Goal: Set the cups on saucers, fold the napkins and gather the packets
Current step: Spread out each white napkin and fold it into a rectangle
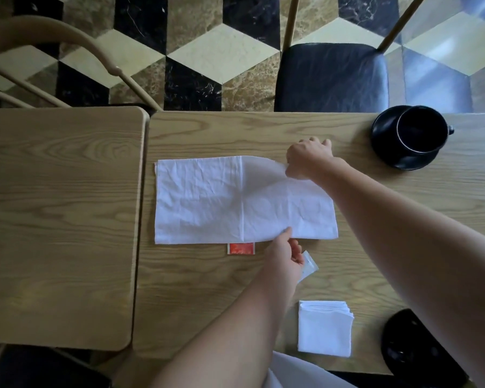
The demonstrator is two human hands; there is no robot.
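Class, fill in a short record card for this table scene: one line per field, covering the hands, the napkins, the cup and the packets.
Left hand: pinches the near edge of the open napkin
Right hand: grips the far right corner of the same napkin, lifting it
Open napkin: white, spread flat on the table apart from the raised corner
Folded napkin: small square, near edge of table
Cup: black, on a black saucer, far right
Red packet: partly under the open napkin
Clear packet: beside the left hand
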